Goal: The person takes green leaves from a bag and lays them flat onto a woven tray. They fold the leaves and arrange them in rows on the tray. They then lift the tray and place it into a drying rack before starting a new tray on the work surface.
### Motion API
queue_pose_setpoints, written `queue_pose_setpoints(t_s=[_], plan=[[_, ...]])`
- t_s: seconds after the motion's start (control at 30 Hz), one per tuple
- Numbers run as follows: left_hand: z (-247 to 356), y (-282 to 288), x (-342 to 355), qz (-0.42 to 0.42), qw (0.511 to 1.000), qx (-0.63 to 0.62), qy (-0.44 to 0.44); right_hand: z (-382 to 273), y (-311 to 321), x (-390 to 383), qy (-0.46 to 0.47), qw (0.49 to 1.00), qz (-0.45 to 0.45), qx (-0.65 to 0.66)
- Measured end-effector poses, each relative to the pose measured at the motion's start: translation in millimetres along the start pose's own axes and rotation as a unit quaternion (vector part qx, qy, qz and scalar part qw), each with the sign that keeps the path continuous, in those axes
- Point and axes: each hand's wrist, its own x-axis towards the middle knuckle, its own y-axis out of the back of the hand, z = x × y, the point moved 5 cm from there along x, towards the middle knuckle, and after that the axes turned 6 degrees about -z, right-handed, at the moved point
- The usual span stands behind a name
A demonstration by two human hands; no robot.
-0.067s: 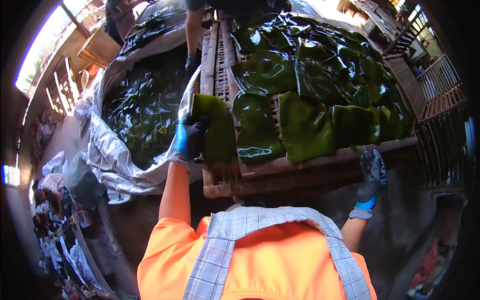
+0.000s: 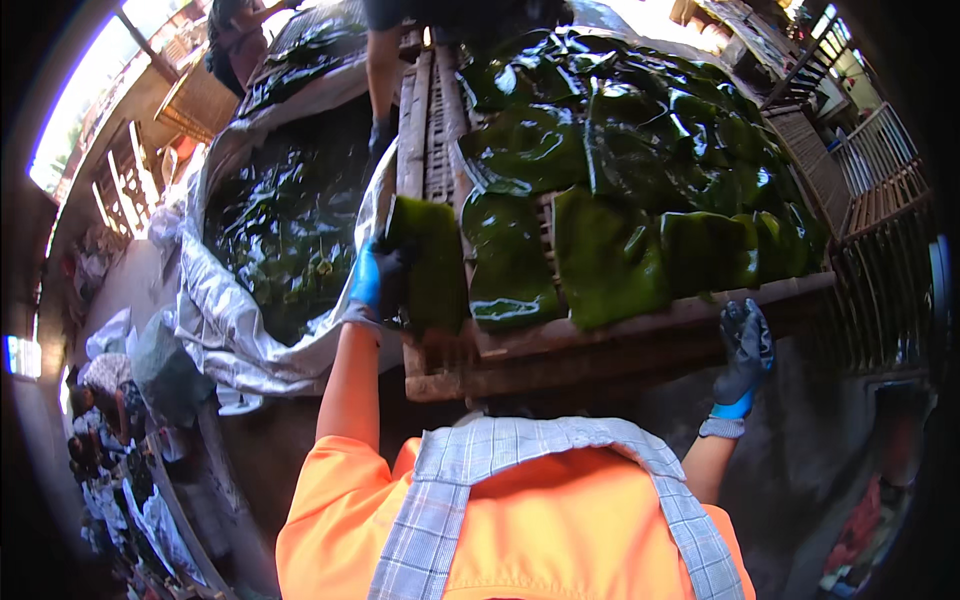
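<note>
My left hand, in a blue and black glove, is closed on the left edge of a glossy dark-green sheet. The sheet hangs over the left end of a slatted wooden rack; the glove hides part of its edge. Similar wet green sheets lie in rows across the rack, some overlapping. Off the front right edge of the rack, my right hand is held up in the same kind of glove. Its fingers are stretched out, with nothing in them.
Left of the rack, a vat lined with pale plastic sheeting holds dark, wet green material. Another person's gloved hand reaches down between vat and rack. A second person stands at the far left. Bagged items are at the left.
The rack and the sheet in my left hand sit very slightly lower and further left in the picture. My hands have hardly moved, and the grip is the same.
</note>
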Motion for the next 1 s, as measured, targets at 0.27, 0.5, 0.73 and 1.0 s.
queue_pose_setpoints(t_s=[0.27, 0.5, 0.73, 1.0], plan=[[-16.1, -33.1, 27.2, 0.006, 0.986, 0.159, -0.040, -7.2, 37.7, 55.4, 0.022, 0.998, 0.029, 0.050], [-24.8, -4.5, 9.0, 0.194, 0.913, 0.346, -0.092, 10.1, 149.2, 116.9, 0.039, 0.995, 0.084, 0.027], [-34.1, 39.1, -24.3, 0.231, 0.898, 0.371, -0.041, 48.6, 208.2, 146.1, -0.021, 0.995, 0.087, 0.044], [-36.3, -2.8, -86.5, 0.321, 0.909, 0.222, -0.147, 38.4, 202.6, 175.5, -0.001, 0.996, 0.085, 0.021]])
